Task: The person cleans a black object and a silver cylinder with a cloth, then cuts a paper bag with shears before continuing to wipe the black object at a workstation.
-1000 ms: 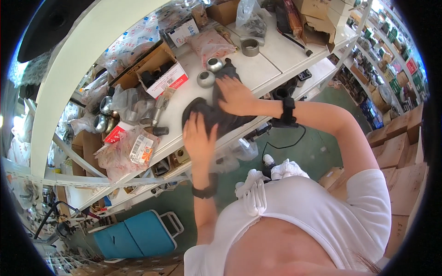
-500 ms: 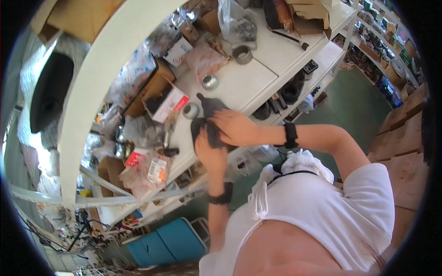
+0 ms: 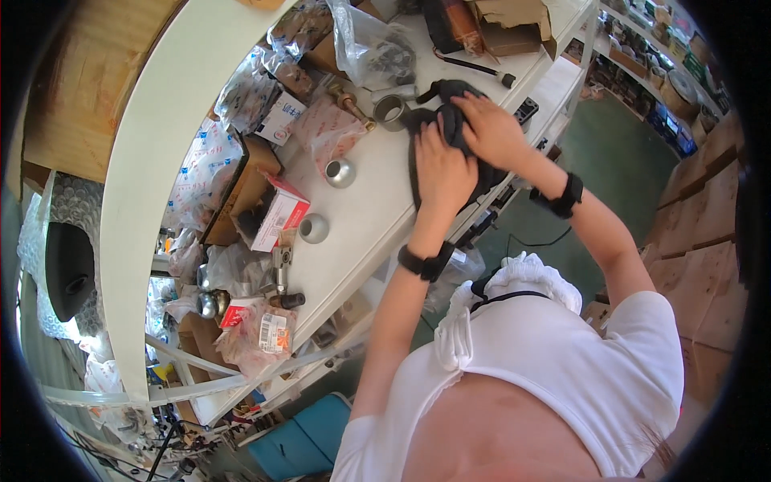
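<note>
A dark grey or black cloth (image 3: 421, 122) lies bunched on the white shelf top (image 3: 371, 201), close to its front edge. My left hand (image 3: 446, 170) presses on the cloth's near left part, fingers bent over it. Further right, my right hand (image 3: 493, 132) grips a raised fold of the cloth with its fingers slightly apart. Part of the cloth is hidden under both hands. Just left of it stands a grey metal ring (image 3: 390, 112). Two round silver metal pieces, a nearer one (image 3: 312, 228) and a farther one (image 3: 340, 172), sit to the left of my hands.
A pink plastic bag (image 3: 328, 128), an open red-and-white box (image 3: 281, 217) and a metal fitting (image 3: 281, 269) crowd the shelf's left side. Toward the back are a clear bag (image 3: 373, 52), a black brush-like tool (image 3: 474, 66) and a torn carton (image 3: 514, 28). Stacked cartons (image 3: 699, 273) line the right.
Both my hands and the dark cloth have moved right and farther along the shelf, away from the round silver pieces to beside the metal ring. The cloth is more bunched. The view has shifted slightly.
</note>
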Demonstrator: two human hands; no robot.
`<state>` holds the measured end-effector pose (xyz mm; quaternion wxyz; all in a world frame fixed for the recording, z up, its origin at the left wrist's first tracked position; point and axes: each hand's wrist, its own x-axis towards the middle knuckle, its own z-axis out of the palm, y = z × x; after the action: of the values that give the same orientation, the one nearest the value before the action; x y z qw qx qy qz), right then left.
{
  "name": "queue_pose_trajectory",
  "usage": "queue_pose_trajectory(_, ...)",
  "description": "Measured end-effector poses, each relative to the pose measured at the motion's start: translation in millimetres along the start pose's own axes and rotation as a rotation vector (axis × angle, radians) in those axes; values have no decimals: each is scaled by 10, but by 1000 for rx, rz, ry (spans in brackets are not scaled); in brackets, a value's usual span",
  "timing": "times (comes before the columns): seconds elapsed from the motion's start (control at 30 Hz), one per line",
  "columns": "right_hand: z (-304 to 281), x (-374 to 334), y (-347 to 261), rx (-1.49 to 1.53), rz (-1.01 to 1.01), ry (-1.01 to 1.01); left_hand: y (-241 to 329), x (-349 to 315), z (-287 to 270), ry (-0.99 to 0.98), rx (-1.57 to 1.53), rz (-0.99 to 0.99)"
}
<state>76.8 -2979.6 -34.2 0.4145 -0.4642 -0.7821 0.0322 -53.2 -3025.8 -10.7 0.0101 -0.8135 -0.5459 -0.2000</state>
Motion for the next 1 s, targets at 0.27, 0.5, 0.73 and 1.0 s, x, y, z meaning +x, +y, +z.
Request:
queue_pose_trajectory(0.27, 132, 444, 435, -149, 33, -229, -56, 321, 287, 183, -111, 16)
queue_pose_trajectory(0.5, 45, 132, -99, -100, -93, -204, 46, -201, 52, 239, 24, -171)
queue_pose_trajectory(0.73, 285, -464, -1103, 275, -234, -107, -464, -1199, 110, 639, 33, -319)
queue_pose_trajectory(1.0, 500, -463, -1356, 497, -284, -86, -591, -1451, 14, 716, 373, -369)
